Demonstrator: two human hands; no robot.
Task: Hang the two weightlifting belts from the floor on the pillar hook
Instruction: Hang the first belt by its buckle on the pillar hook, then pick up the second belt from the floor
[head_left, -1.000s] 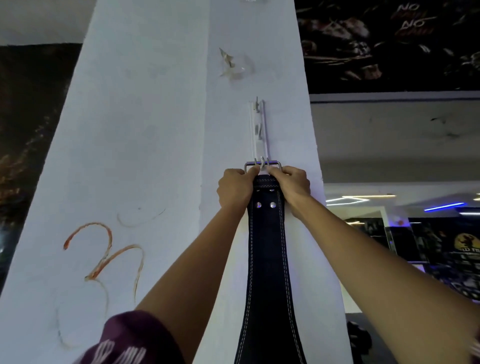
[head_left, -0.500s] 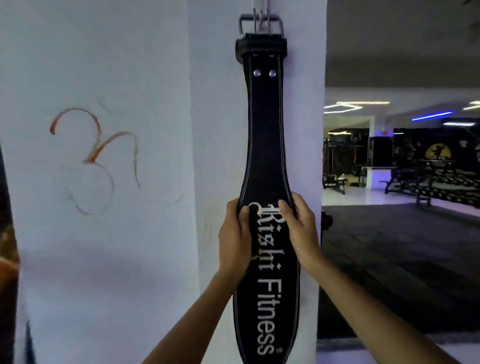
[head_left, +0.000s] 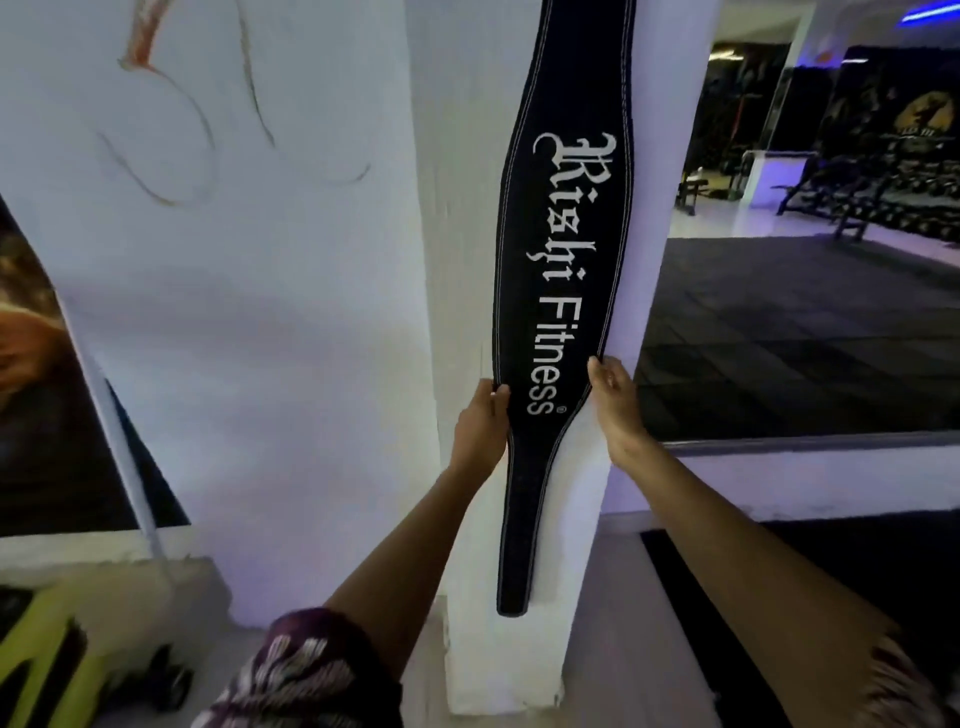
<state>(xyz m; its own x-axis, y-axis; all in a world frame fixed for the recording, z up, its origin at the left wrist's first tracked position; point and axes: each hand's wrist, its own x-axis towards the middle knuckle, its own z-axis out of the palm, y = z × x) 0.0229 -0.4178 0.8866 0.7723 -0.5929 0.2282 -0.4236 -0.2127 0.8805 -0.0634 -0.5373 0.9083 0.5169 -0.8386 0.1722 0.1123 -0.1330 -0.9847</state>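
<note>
A black weightlifting belt (head_left: 563, 249) with white "Rishi Fitness" lettering hangs straight down the white pillar (head_left: 457, 218). Its tapered tip ends just above the pillar base. The buckle and the hook are above the frame, out of sight. My left hand (head_left: 480, 423) pinches the belt's left edge where the wide part narrows. My right hand (head_left: 615, 402) holds the right edge at about the same height, fingertips on the stitched border. No second belt is in view.
An orange scribble (head_left: 150, 47) marks the pillar's left face. A yellow-green object (head_left: 47, 660) and a dark item (head_left: 166, 675) lie on the floor at lower left. Black floor mats (head_left: 789, 332) and gym benches (head_left: 857, 192) lie beyond on the right.
Both hands left the buckle at the hook and slid down the hanging belt to its lower wide part. The view tilted down, so buckle and hook have left the frame.
</note>
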